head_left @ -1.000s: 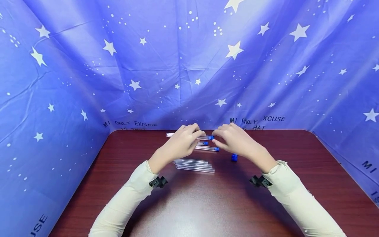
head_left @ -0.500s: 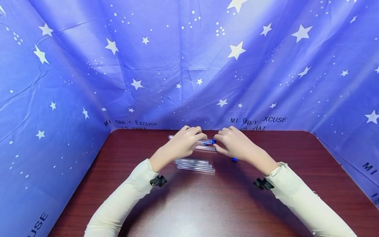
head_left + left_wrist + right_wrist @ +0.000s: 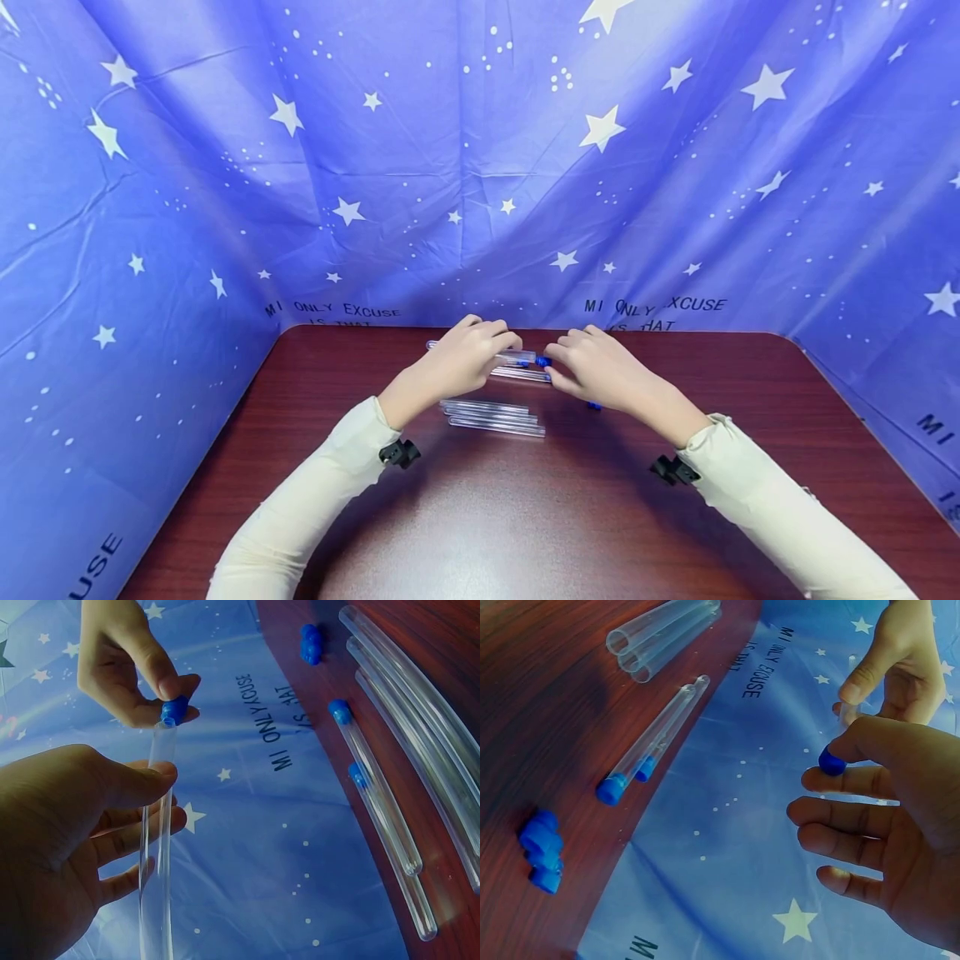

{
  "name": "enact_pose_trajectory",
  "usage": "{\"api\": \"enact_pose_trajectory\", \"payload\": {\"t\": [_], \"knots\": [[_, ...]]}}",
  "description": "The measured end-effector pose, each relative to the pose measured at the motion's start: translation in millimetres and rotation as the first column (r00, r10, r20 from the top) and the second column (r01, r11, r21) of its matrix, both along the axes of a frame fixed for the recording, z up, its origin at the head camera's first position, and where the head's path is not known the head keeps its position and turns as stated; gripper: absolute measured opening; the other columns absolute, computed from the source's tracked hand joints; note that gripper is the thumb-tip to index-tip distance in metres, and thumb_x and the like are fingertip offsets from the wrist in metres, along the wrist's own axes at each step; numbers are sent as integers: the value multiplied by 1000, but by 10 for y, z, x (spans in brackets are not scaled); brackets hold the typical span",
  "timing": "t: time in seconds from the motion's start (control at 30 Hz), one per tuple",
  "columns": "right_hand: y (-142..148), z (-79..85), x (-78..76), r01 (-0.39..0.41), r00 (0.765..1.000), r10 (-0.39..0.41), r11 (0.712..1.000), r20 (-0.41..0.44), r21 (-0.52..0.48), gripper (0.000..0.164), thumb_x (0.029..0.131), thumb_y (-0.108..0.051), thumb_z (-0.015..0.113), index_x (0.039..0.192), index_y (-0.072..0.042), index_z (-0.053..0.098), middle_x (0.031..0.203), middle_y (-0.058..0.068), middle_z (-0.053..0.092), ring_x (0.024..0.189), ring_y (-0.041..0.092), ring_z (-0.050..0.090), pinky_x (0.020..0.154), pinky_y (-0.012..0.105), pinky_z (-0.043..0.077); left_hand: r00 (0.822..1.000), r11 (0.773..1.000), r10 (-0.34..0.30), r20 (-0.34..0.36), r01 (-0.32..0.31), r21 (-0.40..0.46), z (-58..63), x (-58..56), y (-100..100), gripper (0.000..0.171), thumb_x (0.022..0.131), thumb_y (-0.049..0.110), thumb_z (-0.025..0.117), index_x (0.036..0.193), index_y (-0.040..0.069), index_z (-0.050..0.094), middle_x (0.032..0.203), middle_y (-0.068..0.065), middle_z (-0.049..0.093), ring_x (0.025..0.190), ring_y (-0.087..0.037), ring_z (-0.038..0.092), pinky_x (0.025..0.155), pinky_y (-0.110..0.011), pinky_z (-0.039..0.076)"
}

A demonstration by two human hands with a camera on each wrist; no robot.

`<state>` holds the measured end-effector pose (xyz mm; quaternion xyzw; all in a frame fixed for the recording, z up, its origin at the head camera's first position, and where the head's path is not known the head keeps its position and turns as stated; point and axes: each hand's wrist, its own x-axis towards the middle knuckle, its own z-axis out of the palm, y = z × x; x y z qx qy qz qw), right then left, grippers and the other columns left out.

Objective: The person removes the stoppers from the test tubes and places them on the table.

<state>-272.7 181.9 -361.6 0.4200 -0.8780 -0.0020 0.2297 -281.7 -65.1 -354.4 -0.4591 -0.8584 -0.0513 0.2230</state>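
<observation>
My left hand (image 3: 468, 360) pinches a clear test tube (image 3: 156, 847) between thumb and fingers, its mouth toward the right hand. Thumb and forefinger of my right hand (image 3: 596, 367) grip a blue cap (image 3: 174, 709). The cap sits right at the tube's mouth, its narrow end facing the opening. Both hands are raised over the far part of the table. Beside them lie two tubes with blue caps on, the nearer capped tube (image 3: 645, 746) and a second capped tube (image 3: 394, 859), partly hidden by the hands in the head view.
Three uncapped tubes (image 3: 495, 419) lie side by side on the dark red wooden table (image 3: 480, 517), nearer the body. Loose blue caps (image 3: 541, 851) are bunched to the right, mostly behind the right hand in the head view. A blue star-printed curtain (image 3: 420, 167) encloses the table.
The cap, seated against the held tube's end before, now shows a small gap from it. Both hands came slightly lower and nearer, then the right hand shifted a little right.
</observation>
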Motion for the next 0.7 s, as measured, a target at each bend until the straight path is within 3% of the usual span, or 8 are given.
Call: {"api": "enact_pose_trajectory", "payload": {"t": [0.5,0.7], "knots": [[210,-136,-64,-32,999,31,998,19,52,17,87,-26,72,87,-9,67,73,2,60,73,25,60,73,42,49,999,999,35,26,-34,-33,2,-65,-60,19,92,13,70,111,16,68,101,1,68,97,-20,68,87,-38,50],[293,-169,-80,-51,998,48,997,45,58,16,84,-24,73,84,-11,64,71,-2,56,70,21,57,69,40,49,996,998,35,80,-31,-58,-18,-94,-49,20,91,14,71,111,17,70,102,0,68,99,-21,68,88,-39,49]]}}
